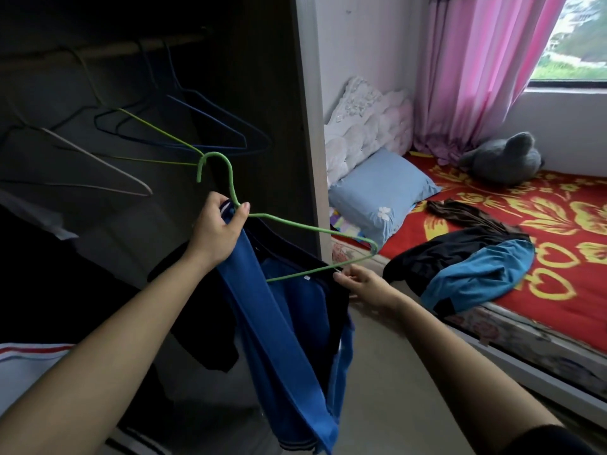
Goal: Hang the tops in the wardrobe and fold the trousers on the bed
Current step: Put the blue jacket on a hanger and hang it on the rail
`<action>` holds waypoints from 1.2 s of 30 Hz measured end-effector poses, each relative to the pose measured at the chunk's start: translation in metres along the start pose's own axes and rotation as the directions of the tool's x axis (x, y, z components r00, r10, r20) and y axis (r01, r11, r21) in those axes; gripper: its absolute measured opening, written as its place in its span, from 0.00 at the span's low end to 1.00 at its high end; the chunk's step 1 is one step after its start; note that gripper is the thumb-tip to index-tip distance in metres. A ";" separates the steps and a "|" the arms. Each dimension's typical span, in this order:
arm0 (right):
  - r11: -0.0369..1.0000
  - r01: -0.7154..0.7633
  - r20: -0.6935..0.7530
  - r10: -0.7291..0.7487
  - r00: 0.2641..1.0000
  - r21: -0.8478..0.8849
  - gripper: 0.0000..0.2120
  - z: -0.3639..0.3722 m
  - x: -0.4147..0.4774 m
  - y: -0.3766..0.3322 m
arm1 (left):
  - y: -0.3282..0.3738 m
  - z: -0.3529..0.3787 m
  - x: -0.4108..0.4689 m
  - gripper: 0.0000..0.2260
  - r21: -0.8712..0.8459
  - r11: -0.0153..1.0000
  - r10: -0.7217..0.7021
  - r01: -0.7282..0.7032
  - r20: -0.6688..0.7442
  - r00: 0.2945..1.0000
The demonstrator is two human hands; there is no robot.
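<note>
Blue top [285, 323], green hanger [315, 228], gripped between hands [215, 229] [366, 285]

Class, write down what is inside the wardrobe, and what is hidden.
Empty wire hangers, blue, green and pale, hang from the rail. The lower part is dark and partly covered by the blue top held in front; its contents are unclear.

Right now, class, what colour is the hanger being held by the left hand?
The hanger is green; the head view shows it.

LOG | blue top [285, 323]: navy-trimmed, hung half-threaded on green hanger [230, 182] before open wardrobe [262, 60]; black-and-blue garments [473, 267]: lay crumpled at bed [574, 290] edge
</note>
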State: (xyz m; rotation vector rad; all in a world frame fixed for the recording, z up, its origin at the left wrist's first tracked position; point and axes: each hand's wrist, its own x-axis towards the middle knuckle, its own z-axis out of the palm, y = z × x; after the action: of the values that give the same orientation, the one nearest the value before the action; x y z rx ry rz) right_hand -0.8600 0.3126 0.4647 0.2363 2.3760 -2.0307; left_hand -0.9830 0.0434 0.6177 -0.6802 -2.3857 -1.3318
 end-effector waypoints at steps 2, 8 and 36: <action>0.967 0.103 -0.072 -0.123 0.990 -0.234 0.09 -0.009 0.002 -0.009 | -0.005 0.001 -0.003 0.11 0.062 0.998 0.013 -0.016 0.036 0.999; 0.752 0.260 -0.063 -0.370 0.927 -0.605 0.10 -0.008 -0.005 -0.017 | -0.013 -0.006 0.002 0.13 0.080 0.997 -0.022 0.021 0.022 0.999; 0.784 -0.021 -0.339 -0.244 0.909 -0.621 0.13 -0.020 0.003 -0.160 | -0.008 0.048 -0.062 0.21 0.375 0.908 0.138 -0.187 0.154 0.978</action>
State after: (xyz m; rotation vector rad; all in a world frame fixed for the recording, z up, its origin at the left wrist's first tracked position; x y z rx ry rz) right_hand -0.8799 0.3091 0.6247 0.5477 3.2213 -1.1889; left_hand -0.9385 0.0659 0.5565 -0.8396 -2.5193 -0.7337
